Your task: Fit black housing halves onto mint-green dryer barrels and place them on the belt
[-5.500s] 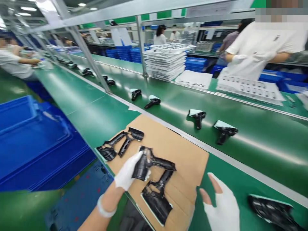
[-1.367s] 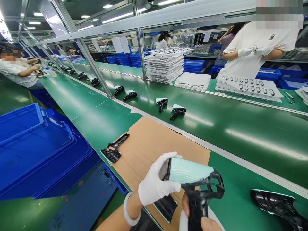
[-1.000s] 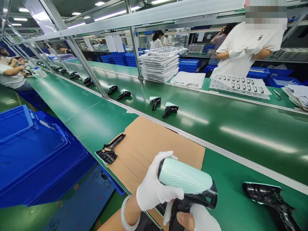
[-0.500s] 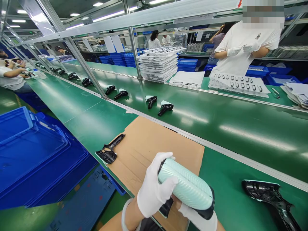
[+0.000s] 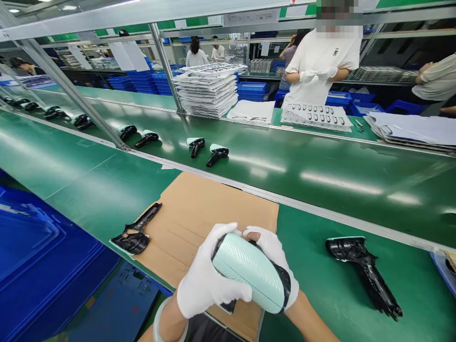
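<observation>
A light-green and black dryer-shaped housing [image 5: 251, 270] is held between both gloved hands above a cardboard sheet [image 5: 213, 204]. My left hand [image 5: 208, 278] wraps round its left end, thumb along the near side. Around the far side and right end curls my right hand [image 5: 276, 259], with a bare fingertip showing through the glove. Most of the handle is hidden beneath the housing. One black half-shell [image 5: 133, 235] rests at the cardboard's left edge. Another black half-shell [image 5: 361, 266] lies on the green table [image 5: 309, 285] to the right.
Several dryer-shaped pieces [image 5: 218, 154] sit on the green belt [image 5: 270, 159] beyond a metal rail. Blue crates [image 5: 42, 256] stand at the lower left. Across the belt, a person in white [image 5: 317, 61] works behind sheets of small parts [image 5: 315, 115]. A slanted metal post [image 5: 74, 92] rises at left.
My right hand has moved from beneath the housing to its far side and right end. The housing is turned slightly. The view has shifted right, so the surroundings appear further left.
</observation>
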The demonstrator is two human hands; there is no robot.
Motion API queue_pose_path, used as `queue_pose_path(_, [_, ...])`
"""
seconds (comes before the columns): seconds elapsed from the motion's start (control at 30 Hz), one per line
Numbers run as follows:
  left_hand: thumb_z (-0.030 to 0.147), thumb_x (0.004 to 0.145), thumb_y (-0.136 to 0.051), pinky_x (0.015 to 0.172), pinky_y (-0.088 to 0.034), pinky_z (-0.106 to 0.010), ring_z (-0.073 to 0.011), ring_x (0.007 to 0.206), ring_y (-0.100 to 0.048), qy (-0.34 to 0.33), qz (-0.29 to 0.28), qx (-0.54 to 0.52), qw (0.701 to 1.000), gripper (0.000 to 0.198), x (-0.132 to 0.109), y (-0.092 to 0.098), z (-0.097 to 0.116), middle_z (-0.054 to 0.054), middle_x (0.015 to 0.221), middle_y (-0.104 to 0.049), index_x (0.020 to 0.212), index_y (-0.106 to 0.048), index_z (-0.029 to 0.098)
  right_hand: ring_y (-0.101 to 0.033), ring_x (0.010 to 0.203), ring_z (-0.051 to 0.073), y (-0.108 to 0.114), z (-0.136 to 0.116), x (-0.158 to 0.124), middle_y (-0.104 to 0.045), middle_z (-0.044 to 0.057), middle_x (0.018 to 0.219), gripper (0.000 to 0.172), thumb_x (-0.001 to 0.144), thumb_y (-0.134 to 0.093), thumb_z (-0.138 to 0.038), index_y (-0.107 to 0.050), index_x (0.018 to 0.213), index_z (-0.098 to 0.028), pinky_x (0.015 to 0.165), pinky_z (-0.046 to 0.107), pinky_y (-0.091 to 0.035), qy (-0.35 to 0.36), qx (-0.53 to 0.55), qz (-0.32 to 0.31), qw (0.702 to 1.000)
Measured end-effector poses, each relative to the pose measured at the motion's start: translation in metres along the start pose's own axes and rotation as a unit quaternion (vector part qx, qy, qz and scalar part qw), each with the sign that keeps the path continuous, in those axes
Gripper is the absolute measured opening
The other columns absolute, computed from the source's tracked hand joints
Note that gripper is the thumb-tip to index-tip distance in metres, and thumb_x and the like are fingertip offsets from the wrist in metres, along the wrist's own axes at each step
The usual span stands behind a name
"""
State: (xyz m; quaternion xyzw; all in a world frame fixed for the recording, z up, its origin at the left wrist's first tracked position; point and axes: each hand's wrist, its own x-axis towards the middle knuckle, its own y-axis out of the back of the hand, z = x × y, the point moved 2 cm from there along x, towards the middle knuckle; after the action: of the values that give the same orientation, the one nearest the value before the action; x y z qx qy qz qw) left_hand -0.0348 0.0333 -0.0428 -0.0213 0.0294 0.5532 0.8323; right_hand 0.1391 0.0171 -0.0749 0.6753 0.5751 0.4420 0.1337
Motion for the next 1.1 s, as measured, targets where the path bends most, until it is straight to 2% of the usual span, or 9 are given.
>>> queue_pose_path(0.2, [0.048, 0.035, -0.099, 0.099, -0.046, -0.045, -0.0348, 0.115, -0.055, -0.013, -0.005, 0.032, 0.999, 0.102, 0.002, 0.0, 0.002, -0.006, 0.122, -0.056, 0.127, -0.058, 0.028, -0.069, 0.101, 0.023, -0.001, 0.021, 0.008, -0.075, 0.004, 0.102, 0.025, 0.086, -0.044, -0.02, -0.068, 0.091, -0.027, 0.094, 0.042, -0.055, -0.019, -0.057, 0.064, 0.996])
queue_pose_path(0.33, [0.045, 0.036, -0.099, 0.102, -0.043, -0.046, -0.0348, 0.116, -0.054, -0.009, -0.021, 0.044, 0.999, 0.104, 0.002, 0.001, 0.001, -0.007, 0.125, -0.054, 0.129, -0.057, 0.029, -0.068, 0.104, 0.029, -0.007, 0.031, 0.007, -0.073, 0.01, 0.108, 0.024, 0.091, -0.047, -0.03, -0.069, 0.098, -0.024, 0.098, 0.054, -0.051, -0.062, -0.086, 0.113, 0.988])
queue_pose_path(0.4, [0.047, 0.038, -0.099, 0.102, -0.042, -0.044, -0.0346, 0.117, -0.053, -0.019, -0.027, 0.052, 0.998, 0.103, 0.002, 0.002, 0.002, -0.006, 0.126, -0.054, 0.13, -0.056, 0.03, -0.066, 0.107, 0.03, -0.005, 0.03, 0.008, -0.073, 0.01, 0.107, 0.027, 0.094, -0.045, -0.031, -0.069, 0.102, -0.024, 0.101, 0.056, -0.049, -0.043, -0.099, 0.13, 0.986])
queue_pose_path(0.47, [0.054, 0.055, -0.092, 0.103, -0.041, -0.043, -0.0324, 0.117, -0.054, -0.045, -0.032, 0.056, 0.997, 0.088, 0.001, 0.003, 0.004, -0.006, 0.125, -0.055, 0.132, -0.055, 0.031, -0.065, 0.109, 0.03, -0.002, 0.026, 0.008, -0.073, 0.01, 0.106, 0.028, 0.096, -0.042, -0.028, -0.068, 0.105, -0.022, 0.102, 0.056, -0.048, -0.005, -0.124, 0.147, 0.981])
queue_pose_path(0.57, [0.052, 0.091, -0.06, 0.103, -0.04, -0.041, -0.0272, 0.113, -0.056, -0.095, -0.036, 0.058, 0.993, 0.048, 0.0, 0.003, 0.007, -0.005, 0.122, -0.058, 0.133, -0.054, 0.03, -0.063, 0.112, 0.031, 0.001, 0.022, 0.007, -0.072, 0.013, 0.108, 0.027, 0.098, -0.043, -0.026, -0.067, 0.106, -0.019, 0.102, 0.056, -0.047, 0.014, -0.157, 0.151, 0.976])
queue_pose_path(0.67, [0.044, 0.101, -0.043, 0.103, -0.041, -0.04, -0.0258, 0.113, -0.056, -0.119, -0.031, 0.063, 0.99, 0.037, 0.0, 0.002, 0.009, -0.006, 0.121, -0.06, 0.133, -0.053, 0.029, -0.062, 0.113, 0.032, 0.002, 0.022, 0.007, -0.072, 0.013, 0.107, 0.028, 0.098, -0.042, -0.029, -0.066, 0.106, -0.019, 0.103, 0.058, -0.045, 0.006, -0.153, 0.141, 0.978])
queue_pose_path(0.8, [0.053, 0.093, -0.057, 0.102, -0.041, -0.041, -0.0279, 0.113, -0.056, -0.106, -0.034, 0.063, 0.992, 0.047, 0.001, 0.002, 0.006, -0.006, 0.122, -0.059, 0.134, -0.053, 0.03, -0.064, 0.11, 0.03, 0.007, 0.02, 0.012, -0.073, 0.01, 0.103, 0.023, 0.098, -0.044, -0.031, -0.064, 0.105, -0.023, 0.102, 0.056, -0.045, 0.01, -0.152, 0.154, 0.976])
queue_pose_path(0.93, [0.064, 0.065, -0.082, 0.099, -0.043, -0.041, -0.0307, 0.111, -0.056, -0.071, -0.031, 0.054, 0.996, 0.079, 0.003, 0.003, 0.004, -0.005, 0.122, -0.056, 0.133, -0.056, 0.032, -0.066, 0.104, 0.025, 0.019, 0.009, 0.017, -0.073, 0.004, 0.096, 0.014, 0.093, -0.053, -0.019, -0.059, 0.102, -0.028, 0.1, 0.053, -0.047, 0.087, -0.198, 0.188, 0.958])
queue_pose_path(1.1, [0.059, 0.049, -0.092, 0.1, -0.043, -0.042, -0.0318, 0.113, -0.054, -0.038, -0.03, 0.048, 0.998, 0.091, 0.005, 0.002, 0.007, -0.005, 0.12, -0.056, 0.129, -0.06, 0.03, -0.061, 0.111, 0.024, 0.041, -0.013, 0.022, -0.071, 0.003, 0.1, 0.022, 0.082, -0.066, -0.01, -0.056, 0.087, -0.029, 0.099, 0.055, -0.045, 0.191, -0.278, 0.225, 0.914])
